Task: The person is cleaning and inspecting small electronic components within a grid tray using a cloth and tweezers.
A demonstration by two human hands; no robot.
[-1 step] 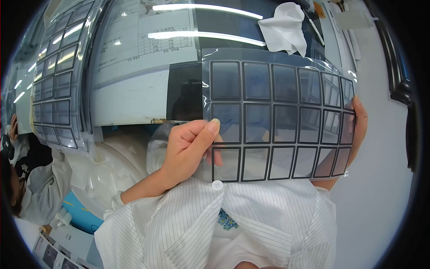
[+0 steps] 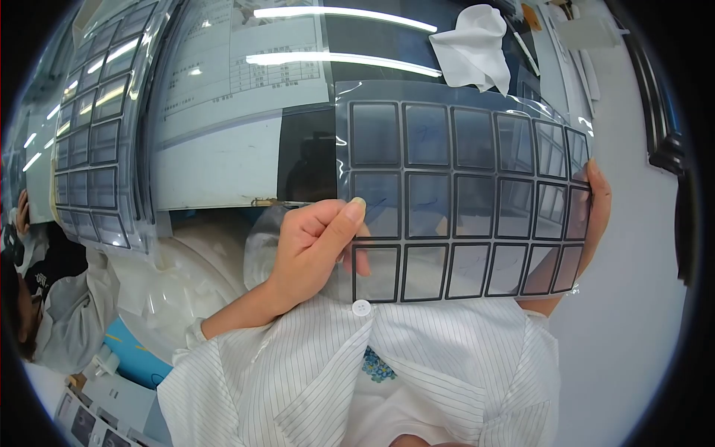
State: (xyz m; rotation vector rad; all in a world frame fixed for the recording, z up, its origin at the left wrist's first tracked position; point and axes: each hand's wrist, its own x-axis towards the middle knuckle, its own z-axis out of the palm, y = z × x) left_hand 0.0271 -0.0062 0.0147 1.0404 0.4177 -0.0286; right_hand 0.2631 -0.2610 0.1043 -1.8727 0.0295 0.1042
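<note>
A clear plastic sheet (image 2: 451, 169) with rows of black-framed rectangular panels is held up in front of my chest. At its left edge my left hand (image 2: 319, 237) pinches it, thumb in front and fingers behind, seen through the plastic. My right hand (image 2: 598, 195) grips the opposite edge; most of its fingers are hidden behind the sheet. Faint blue pen-like marks show on some of the panels. The sheet looks bowed, its right end curving away.
At the left lies a stack of similar framed sheets (image 2: 91, 141). Printed paper (image 2: 246, 82) lies under the glossy table surface. A crumpled white cloth (image 2: 471, 48) and a white pen-like stick (image 2: 526, 52) rest at the back. Beyond a white plastic-covered bin (image 2: 175, 287), another person (image 2: 63, 290) sits at far left.
</note>
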